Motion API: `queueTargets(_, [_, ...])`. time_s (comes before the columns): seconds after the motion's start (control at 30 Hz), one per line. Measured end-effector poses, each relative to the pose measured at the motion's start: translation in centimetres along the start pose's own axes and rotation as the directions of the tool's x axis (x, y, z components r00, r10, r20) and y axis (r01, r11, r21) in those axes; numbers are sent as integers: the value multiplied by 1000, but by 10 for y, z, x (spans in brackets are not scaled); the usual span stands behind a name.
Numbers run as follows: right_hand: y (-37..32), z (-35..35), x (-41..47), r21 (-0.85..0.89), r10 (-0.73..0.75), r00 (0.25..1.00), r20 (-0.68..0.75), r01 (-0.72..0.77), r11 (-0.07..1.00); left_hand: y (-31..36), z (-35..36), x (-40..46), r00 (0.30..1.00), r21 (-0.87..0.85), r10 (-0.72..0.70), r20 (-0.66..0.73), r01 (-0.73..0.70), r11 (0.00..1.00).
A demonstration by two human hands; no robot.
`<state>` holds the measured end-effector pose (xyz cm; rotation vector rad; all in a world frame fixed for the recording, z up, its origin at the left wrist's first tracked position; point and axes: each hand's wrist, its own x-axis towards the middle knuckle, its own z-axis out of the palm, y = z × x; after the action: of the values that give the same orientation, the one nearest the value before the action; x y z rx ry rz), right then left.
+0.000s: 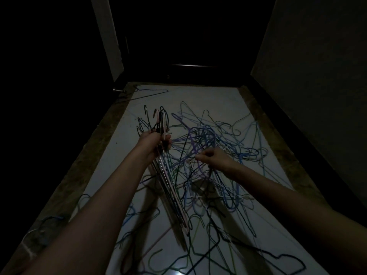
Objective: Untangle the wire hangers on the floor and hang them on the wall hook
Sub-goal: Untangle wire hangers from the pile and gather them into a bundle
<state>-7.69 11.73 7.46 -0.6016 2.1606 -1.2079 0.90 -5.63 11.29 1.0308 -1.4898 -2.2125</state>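
A tangled heap of thin wire hangers (214,143) in blue, purple, green, black and white covers the pale floor. My left hand (155,141) grips a gathered bundle of hangers (168,187) by their necks; the hooks stick up past my fingers and the bodies hang down toward me. My right hand (214,157) reaches into the middle of the heap, fingers curled and pinching a wire there. No wall hook shows in this dim view.
A single hanger (151,94) lies apart at the far left of the floor. A dark door (190,46) closes the far end, with walls (317,76) close on both sides. A rough dark border (83,169) frames the pale floor. Loose hangers (218,245) lie near my feet.
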Motion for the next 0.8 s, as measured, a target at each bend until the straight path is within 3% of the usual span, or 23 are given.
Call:
queueTargets(0.13, [-11, -13, -6, -7, -134, 983, -123, 134, 991, 5, 4, -5, 1000, -18, 29, -9, -29, 999])
queueTargets(0.27, [-18, -26, -6, 54, -175, 961, -213, 191, 980, 14, 7, -9, 998, -15, 63, -8, -63, 998])
queueTargets(0.57, [-30, -48, -11, 118, -169, 967, -191, 193, 974, 20, 16, -17, 994, 17, 104, 17, -104, 994])
queueTargets(0.8, [-41, -73, -16, -7, -237, 943, -234, 242, 970, 25, 28, -21, 991, 44, 122, 48, -124, 991])
